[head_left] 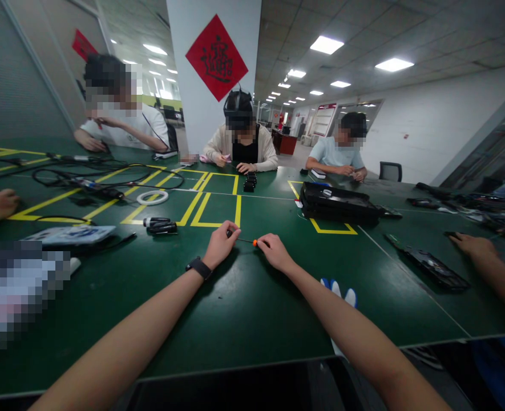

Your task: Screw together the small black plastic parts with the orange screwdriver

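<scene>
Out in front of me, above the green table, my two hands come close together. My right hand is closed in a pinch on the orange end of a thin-shafted tool, which looks like a small screwdriver. Its shaft runs left to my left hand. The fingers of that hand are closed around a small dark piece, mostly hidden by them. Whether the shaft's tip touches this piece I cannot tell. A blue-and-white glove lies partly under my right forearm.
Black cylindrical parts and a white ring lie left, near tangled cables. A black casing and a circuit-board assembly lie right. Several people sit around; co-workers' hands rest at both sides.
</scene>
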Available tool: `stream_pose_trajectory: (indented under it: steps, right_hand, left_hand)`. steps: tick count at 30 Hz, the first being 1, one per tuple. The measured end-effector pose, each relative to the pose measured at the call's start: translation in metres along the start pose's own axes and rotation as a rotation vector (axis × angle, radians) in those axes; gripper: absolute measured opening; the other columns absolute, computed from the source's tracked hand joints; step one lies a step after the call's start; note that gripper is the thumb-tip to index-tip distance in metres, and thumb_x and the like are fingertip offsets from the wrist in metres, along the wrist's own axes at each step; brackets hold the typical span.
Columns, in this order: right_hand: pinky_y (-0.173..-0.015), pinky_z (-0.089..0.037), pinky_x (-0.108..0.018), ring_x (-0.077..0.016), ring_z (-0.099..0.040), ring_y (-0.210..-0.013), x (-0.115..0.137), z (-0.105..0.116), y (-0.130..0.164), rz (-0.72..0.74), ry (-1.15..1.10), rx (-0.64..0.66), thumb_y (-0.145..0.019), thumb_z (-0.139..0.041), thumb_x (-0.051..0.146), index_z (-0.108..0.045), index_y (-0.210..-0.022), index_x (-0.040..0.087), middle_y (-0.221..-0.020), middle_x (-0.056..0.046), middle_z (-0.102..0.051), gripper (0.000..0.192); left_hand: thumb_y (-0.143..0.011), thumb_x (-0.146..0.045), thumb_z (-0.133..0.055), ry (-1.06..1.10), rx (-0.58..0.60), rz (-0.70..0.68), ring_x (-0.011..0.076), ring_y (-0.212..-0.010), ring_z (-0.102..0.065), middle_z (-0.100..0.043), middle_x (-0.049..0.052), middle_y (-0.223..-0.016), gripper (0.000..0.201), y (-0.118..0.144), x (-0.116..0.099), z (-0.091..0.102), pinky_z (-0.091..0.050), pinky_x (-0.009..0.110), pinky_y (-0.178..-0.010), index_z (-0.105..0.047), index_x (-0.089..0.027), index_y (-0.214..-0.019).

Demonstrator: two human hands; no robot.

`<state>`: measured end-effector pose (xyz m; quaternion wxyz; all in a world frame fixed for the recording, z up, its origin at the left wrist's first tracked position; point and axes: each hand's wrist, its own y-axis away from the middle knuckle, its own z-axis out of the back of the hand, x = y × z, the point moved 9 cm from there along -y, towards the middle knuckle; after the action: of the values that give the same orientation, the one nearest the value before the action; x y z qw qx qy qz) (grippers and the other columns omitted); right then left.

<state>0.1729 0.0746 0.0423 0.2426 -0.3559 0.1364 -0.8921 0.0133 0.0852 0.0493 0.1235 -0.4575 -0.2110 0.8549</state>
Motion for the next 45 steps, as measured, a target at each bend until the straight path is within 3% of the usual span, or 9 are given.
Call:
stream_pose_trajectory:
  steps: [4,8,15,24,30,35,39,45]
  right_hand:
    - [-0.081,-0.038,-0.031,-0.0159,-0.051,-0.086,-0.003,0.002,0.001,-0.015,-0.021,-0.021,-0.080,-0.053,0.024,-0.062,-0.083,0.017,-0.087,-0.004,-0.061,0.011]
    - [-0.077,-0.040,-0.030,-0.0163,-0.050,-0.087,-0.007,0.002,0.004,-0.048,-0.060,-0.027,-0.074,-0.060,0.025,-0.059,-0.088,0.018,-0.090,-0.004,-0.059,0.016]
    - [-0.084,-0.036,-0.032,-0.0158,-0.050,-0.087,-0.006,-0.001,0.000,-0.044,-0.027,0.014,-0.084,-0.047,0.022,-0.063,-0.083,0.017,-0.088,-0.005,-0.061,0.018]
    - [-0.078,-0.040,-0.030,-0.0158,-0.052,-0.086,-0.006,0.001,0.003,-0.062,-0.108,-0.012,-0.075,-0.057,0.023,-0.059,-0.091,0.019,-0.089,-0.002,-0.060,0.016]
    - [-0.083,-0.037,-0.030,-0.0151,-0.052,-0.086,-0.006,-0.001,-0.001,-0.036,-0.055,0.028,-0.085,-0.043,0.022,-0.064,-0.082,0.017,-0.087,-0.005,-0.061,0.022]
    - [-0.079,-0.039,-0.029,-0.0153,-0.051,-0.086,-0.005,0.001,0.002,-0.034,-0.081,0.003,-0.079,-0.052,0.019,-0.060,-0.086,0.017,-0.089,-0.004,-0.060,0.011]
    - [-0.075,-0.041,-0.028,-0.0155,-0.051,-0.085,-0.006,0.002,0.004,-0.061,-0.114,-0.007,-0.074,-0.057,0.020,-0.058,-0.090,0.018,-0.089,-0.002,-0.059,0.016]
    - [-0.084,-0.037,-0.030,-0.0151,-0.052,-0.088,-0.010,0.000,-0.001,-0.060,-0.075,0.020,-0.085,-0.042,0.018,-0.064,-0.084,0.017,-0.090,-0.005,-0.061,0.022]
  left_hand:
    - [-0.081,-0.040,-0.045,0.032,0.009,0.042,0.0112,-0.052,-0.052,-0.055,-0.003,-0.064,0.022,0.000,0.003,-0.001,-0.040,0.024,-0.057,-0.053,-0.020,-0.084]
    - [-0.081,-0.039,-0.045,0.057,0.020,0.047,0.0111,-0.051,-0.052,-0.054,-0.003,-0.063,0.021,0.000,0.002,-0.002,-0.041,0.024,-0.057,-0.053,-0.020,-0.086]
    - [-0.080,-0.037,-0.046,0.046,-0.001,0.031,0.0109,-0.052,-0.052,-0.055,-0.004,-0.064,0.020,0.001,0.000,0.000,-0.041,0.024,-0.059,-0.053,-0.020,-0.088]
    - [-0.080,-0.036,-0.046,0.048,0.006,0.051,0.0113,-0.052,-0.053,-0.054,-0.004,-0.061,0.019,0.000,0.001,0.000,-0.041,0.024,-0.058,-0.052,-0.020,-0.087]
    - [-0.080,-0.038,-0.046,0.072,0.006,0.041,0.0107,-0.050,-0.053,-0.054,-0.004,-0.061,0.020,0.001,0.002,0.000,-0.041,0.024,-0.057,-0.052,-0.020,-0.087]
    - [-0.079,-0.038,-0.046,0.066,0.002,0.063,0.0110,-0.050,-0.053,-0.053,-0.004,-0.059,0.020,0.000,0.004,0.001,-0.041,0.024,-0.056,-0.052,-0.020,-0.086]
    - [-0.079,-0.038,-0.046,0.068,0.007,0.063,0.0112,-0.050,-0.053,-0.053,-0.004,-0.058,0.020,0.000,0.004,0.000,-0.041,0.024,-0.056,-0.052,-0.020,-0.086]
    - [-0.079,-0.037,-0.046,0.086,0.004,0.061,0.0110,-0.049,-0.052,-0.053,-0.005,-0.058,0.019,0.001,0.003,0.000,-0.040,0.024,-0.055,-0.052,-0.020,-0.085]
